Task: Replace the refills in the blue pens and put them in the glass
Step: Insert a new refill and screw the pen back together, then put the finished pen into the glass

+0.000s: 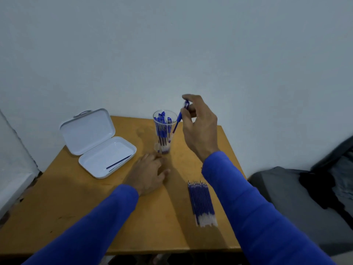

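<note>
A clear glass (pixel 164 148) stands near the table's far edge with several blue pens (pixel 162 127) upright inside it. My right hand (pixel 198 129) is raised just right of the glass rim and pinches a blue pen (pixel 180 117) by its top end, the pen hanging tilted beside the rim. My left hand (pixel 150 171) rests flat on the table in front of the glass, fingers relaxed and holding nothing. A row of several blue refills (pixel 202 202) lies on the table at the right front.
An open white case (pixel 99 144) sits at the table's far left, with one blue refill (pixel 119 162) lying in its tray. The wooden table (pixel 76 207) stands against a pale wall. Dark grey fabric (pixel 305 197) lies beyond the table's right edge.
</note>
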The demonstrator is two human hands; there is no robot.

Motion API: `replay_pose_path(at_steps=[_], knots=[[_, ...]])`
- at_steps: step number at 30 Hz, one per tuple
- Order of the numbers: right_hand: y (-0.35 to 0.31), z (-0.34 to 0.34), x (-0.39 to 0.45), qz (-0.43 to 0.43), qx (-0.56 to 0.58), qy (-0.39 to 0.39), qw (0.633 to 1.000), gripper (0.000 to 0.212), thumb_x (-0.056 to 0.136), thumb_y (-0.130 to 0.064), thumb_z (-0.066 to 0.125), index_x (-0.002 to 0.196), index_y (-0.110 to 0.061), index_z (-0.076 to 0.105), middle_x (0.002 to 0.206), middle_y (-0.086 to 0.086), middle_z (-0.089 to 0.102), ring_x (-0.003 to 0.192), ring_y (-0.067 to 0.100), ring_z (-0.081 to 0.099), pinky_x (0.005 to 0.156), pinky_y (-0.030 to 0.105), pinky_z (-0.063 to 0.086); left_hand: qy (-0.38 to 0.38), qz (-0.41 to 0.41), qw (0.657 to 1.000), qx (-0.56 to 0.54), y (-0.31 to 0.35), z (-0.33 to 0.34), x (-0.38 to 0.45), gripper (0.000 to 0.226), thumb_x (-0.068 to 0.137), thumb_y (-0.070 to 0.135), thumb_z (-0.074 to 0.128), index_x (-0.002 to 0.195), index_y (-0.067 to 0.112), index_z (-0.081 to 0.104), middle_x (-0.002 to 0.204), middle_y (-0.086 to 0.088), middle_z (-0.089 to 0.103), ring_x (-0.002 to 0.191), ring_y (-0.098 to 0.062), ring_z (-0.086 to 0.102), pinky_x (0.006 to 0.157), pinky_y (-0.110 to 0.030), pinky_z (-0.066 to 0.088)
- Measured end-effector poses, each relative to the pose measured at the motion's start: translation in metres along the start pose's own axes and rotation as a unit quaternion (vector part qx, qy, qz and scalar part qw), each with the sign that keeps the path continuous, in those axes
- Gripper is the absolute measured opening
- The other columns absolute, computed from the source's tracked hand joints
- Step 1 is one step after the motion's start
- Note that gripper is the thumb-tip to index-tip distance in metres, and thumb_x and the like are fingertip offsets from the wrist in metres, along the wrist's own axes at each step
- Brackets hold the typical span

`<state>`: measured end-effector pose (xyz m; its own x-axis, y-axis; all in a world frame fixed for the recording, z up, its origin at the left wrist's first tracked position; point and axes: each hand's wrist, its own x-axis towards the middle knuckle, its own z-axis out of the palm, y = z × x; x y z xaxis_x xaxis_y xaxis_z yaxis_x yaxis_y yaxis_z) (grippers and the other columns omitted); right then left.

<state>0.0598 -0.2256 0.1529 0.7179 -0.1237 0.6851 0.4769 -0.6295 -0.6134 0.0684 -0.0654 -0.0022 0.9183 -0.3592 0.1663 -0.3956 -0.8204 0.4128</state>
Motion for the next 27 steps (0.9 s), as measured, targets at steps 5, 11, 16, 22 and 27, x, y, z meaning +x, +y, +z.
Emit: replay_pose_path(at_steps=[5, 11, 16, 22, 27], knots=[[-0.004, 0.009, 0.04, -0.044, 0.033, 0.037, 0.998, 0.03, 0.098, -0.003, 0.057, 0.124, -0.017, 0.063, 0.098, -0.001, 0.065, 0.089, 0.012, 0.063, 0.083, 0.027, 0.055, -0.005, 0.012, 1.0, 0.027, -0.006, 0.012, 0.0, 0.055, 0.098, 0.063, 0.039, 0.144, 0.034, 0.048, 0.152, 0.009, 0.035, 0.141, -0.014, 0.029, 0.12, -0.039, 0.026], [0.01, 0.031, 0.052, -0.046, -0.016, 0.023, 0.999, 0.031, 0.099, -0.001, 0.054, 0.125, -0.017, 0.063, 0.097, 0.002, 0.063, 0.085, 0.013, 0.061, 0.076, 0.033, 0.057, -0.004, 0.013, 0.999, 0.036, -0.01, 0.015, 0.001, 0.054, 0.098, 0.064, 0.037, 0.142, 0.036, 0.049, 0.152, 0.011, 0.034, 0.141, -0.012, 0.028, 0.12, -0.038, 0.025], [0.028, 0.046, 0.048, -0.01, -0.059, -0.046, 0.997, 0.028, 0.098, -0.004, 0.057, 0.122, -0.016, 0.066, 0.099, 0.002, 0.062, 0.085, 0.018, 0.061, 0.076, 0.043, 0.058, 0.005, 0.013, 0.999, 0.039, -0.01, 0.017, 0.001, 0.054, 0.098, 0.064, 0.037, 0.141, 0.035, 0.052, 0.151, 0.011, 0.036, 0.139, -0.011, 0.03, 0.117, -0.036, 0.025], [0.039, 0.058, 0.045, 0.054, -0.139, -0.13, 0.98, 0.022, 0.103, -0.02, 0.054, 0.12, -0.02, 0.068, 0.106, 0.003, 0.073, 0.099, 0.023, 0.065, 0.079, 0.046, 0.059, 0.002, 0.0, 0.999, 0.042, -0.008, 0.016, -0.001, 0.054, 0.099, 0.063, 0.037, 0.143, 0.036, 0.049, 0.153, 0.01, 0.035, 0.142, -0.012, 0.028, 0.12, -0.036, 0.024], [0.044, 0.063, 0.042, 0.084, -0.199, -0.174, 0.961, 0.02, 0.103, -0.024, 0.052, 0.118, -0.023, 0.065, 0.103, 0.007, 0.072, 0.086, 0.024, 0.068, 0.071, 0.044, 0.061, 0.0, -0.005, 0.999, 0.043, -0.006, 0.015, -0.001, 0.055, 0.099, 0.064, 0.036, 0.146, 0.037, 0.047, 0.155, 0.011, 0.033, 0.143, -0.012, 0.026, 0.12, -0.035, 0.021]])
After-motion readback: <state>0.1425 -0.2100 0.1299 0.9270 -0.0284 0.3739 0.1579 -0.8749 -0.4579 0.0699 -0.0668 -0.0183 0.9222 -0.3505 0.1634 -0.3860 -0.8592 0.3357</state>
